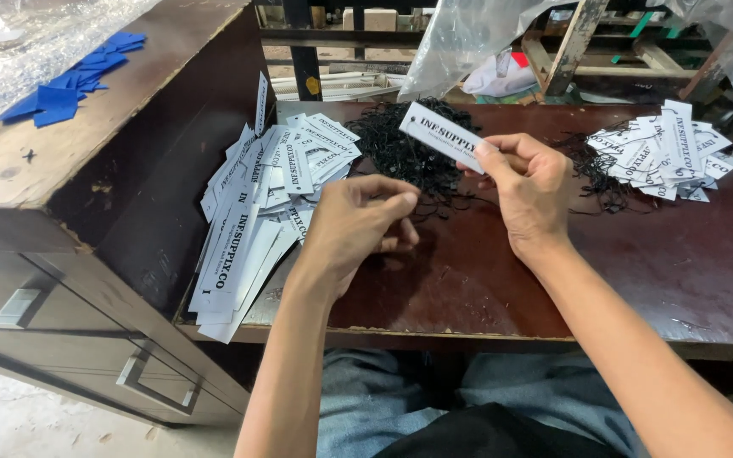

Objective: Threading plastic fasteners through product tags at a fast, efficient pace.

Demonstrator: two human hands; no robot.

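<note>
Head view: right hand (529, 188) pinching white paper tag (441, 134) above black string pile (409, 153); left hand (358, 222) fingertips closed on thin string; stringing step, threading seemingly calls for aligning the tag's hole.

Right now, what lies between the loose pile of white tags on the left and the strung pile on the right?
In the head view, a heap of black strings on the dark table.
</note>
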